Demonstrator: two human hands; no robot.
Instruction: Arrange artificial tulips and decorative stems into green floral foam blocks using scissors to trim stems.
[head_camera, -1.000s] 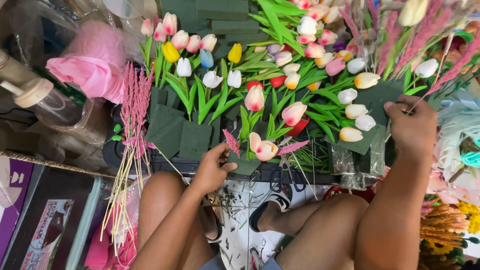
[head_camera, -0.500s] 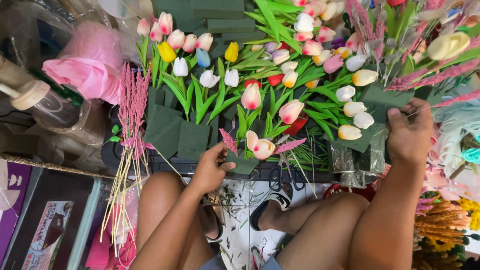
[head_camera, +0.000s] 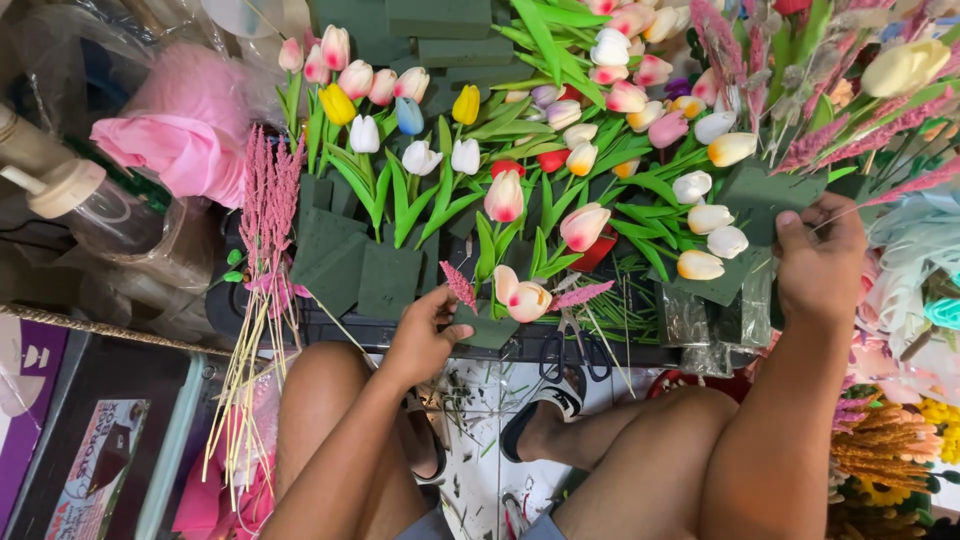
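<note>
My left hand (head_camera: 425, 340) grips the edge of a small green foam block (head_camera: 487, 328). A pink-and-white tulip (head_camera: 527, 297) and short pink plume sprigs (head_camera: 460, 285) stand in that block. My right hand (head_camera: 820, 262) is raised at the right and pinches a thin stem that runs up to a pink feathery sprig (head_camera: 915, 185). Just left of that hand, a larger green foam block (head_camera: 770, 190) carries white and yellow tulips (head_camera: 705, 215). Both my bare knees are below the hands.
Several artificial tulips in many colours stand in green foam blocks (head_camera: 385, 280) across the middle. At the left are a bundle of long pink sprigs (head_camera: 270, 200), a pink mesh bundle (head_camera: 180, 130) and a pump bottle (head_camera: 70, 190). Black scissors (head_camera: 570, 350) lie by the tray edge.
My right hand has shifted slightly while keeping hold of the stem. My left hand stays on the small foam block.
</note>
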